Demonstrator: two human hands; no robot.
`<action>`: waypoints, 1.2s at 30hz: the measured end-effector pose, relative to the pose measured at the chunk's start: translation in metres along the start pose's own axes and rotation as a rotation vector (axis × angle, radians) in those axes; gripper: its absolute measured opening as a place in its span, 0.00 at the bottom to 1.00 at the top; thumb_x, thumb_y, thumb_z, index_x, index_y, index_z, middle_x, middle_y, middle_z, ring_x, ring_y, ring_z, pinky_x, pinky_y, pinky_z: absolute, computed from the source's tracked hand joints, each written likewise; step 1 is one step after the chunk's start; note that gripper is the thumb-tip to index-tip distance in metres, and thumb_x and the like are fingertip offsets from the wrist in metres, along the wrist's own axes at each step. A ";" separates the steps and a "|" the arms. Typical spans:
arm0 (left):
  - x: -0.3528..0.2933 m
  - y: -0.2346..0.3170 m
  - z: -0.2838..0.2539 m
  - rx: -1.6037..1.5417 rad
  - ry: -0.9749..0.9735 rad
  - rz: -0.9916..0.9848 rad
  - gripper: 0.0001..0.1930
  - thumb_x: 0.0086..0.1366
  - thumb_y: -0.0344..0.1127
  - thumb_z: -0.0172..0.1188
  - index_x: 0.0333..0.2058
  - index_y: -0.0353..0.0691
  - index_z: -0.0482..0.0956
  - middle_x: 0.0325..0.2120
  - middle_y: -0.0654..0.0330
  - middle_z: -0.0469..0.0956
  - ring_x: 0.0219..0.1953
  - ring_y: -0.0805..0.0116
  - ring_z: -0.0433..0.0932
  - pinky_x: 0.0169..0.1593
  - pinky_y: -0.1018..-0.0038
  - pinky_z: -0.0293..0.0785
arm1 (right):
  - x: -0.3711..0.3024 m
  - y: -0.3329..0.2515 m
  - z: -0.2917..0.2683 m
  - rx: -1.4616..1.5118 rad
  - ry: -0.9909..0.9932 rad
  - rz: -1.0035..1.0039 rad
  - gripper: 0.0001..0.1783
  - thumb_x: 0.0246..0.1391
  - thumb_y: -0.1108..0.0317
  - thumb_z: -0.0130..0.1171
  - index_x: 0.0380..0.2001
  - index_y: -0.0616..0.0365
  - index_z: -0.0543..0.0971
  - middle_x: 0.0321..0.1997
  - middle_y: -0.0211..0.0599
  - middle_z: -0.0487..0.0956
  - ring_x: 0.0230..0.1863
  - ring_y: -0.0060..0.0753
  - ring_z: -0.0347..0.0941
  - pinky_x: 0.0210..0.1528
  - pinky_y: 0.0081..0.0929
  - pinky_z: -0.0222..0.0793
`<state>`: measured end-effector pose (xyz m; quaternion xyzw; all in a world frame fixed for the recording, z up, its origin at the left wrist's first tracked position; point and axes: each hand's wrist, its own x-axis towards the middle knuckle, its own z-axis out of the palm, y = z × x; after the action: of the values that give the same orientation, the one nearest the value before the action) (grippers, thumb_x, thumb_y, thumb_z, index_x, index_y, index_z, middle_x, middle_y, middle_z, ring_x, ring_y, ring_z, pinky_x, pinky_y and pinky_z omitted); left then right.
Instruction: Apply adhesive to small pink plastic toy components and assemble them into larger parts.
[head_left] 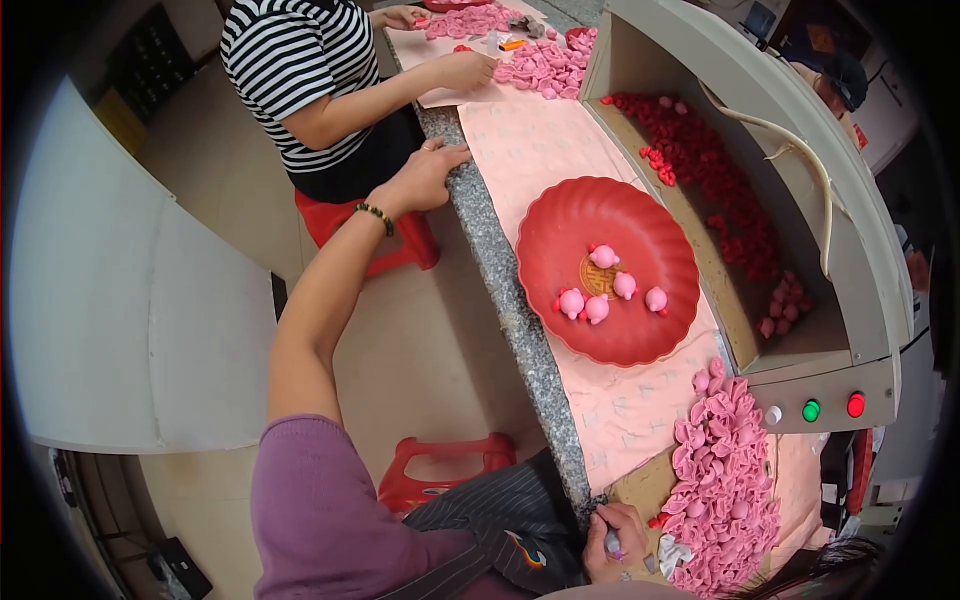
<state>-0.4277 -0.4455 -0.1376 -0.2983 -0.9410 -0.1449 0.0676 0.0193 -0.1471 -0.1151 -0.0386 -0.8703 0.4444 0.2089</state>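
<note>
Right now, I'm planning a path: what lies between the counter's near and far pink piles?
In the head view, a red plate with five pink pieces, on pink cloth.

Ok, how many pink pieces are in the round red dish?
5 pink pieces: one uppermost, one below it, two side by side lower left, one farthest right.

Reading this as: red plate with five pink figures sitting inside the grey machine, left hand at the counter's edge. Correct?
One error: the red plate with five pink figures isn't inside the grey machine. The head view shows it on the pink cloth, outside the machine's opening. Left hand at the counter's edge is right.
</note>
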 end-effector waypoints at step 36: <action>-0.193 0.313 0.031 -2.294 -0.504 -0.463 0.03 0.55 0.26 0.57 0.28 0.38 0.71 0.27 0.61 0.71 0.27 0.76 0.66 0.27 0.81 0.62 | -0.009 -0.002 -0.025 0.163 0.145 0.020 0.06 0.39 0.84 0.57 0.25 0.68 0.76 0.25 0.44 0.75 0.26 0.35 0.72 0.28 0.24 0.66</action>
<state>-0.0898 -0.2960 -0.1352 -0.0283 -0.2814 -0.8461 -0.4518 0.0373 -0.1317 -0.1037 -0.0623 -0.8133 0.5119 0.2694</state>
